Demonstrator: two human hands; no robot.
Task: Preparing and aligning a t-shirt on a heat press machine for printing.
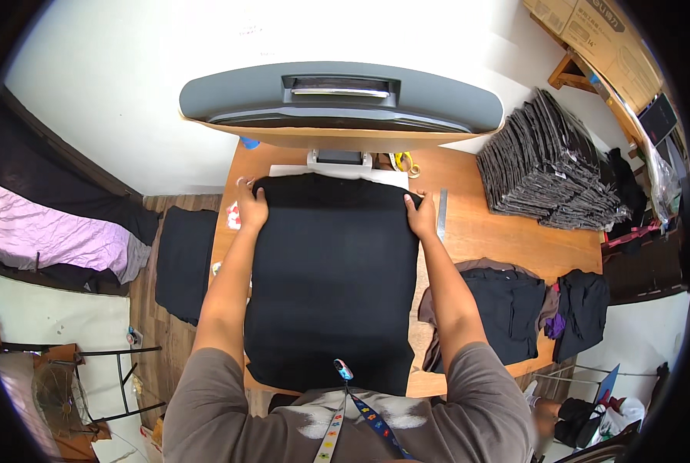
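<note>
A black garment (329, 270) is spread flat in front of me, its near end hanging close to my body. At its far left corner my left hand (254, 207) is closed on the edge, thumb on top. My right hand (421, 216) pinches the far right corner in the same way. Behind the garment stands a heat press, its wide grey upper part (244, 96) raised with a tan sheet along its lower edge. Whatever supports the cloth is mostly hidden under it.
On the wooden table (457, 166) lie a metal ruler (443, 212), a yellow tape roll (413, 168) and a tall stack of dark folded garments (545, 166). More black garments (507, 309) rest at the right. Folded black cloth (184, 262) sits at the left.
</note>
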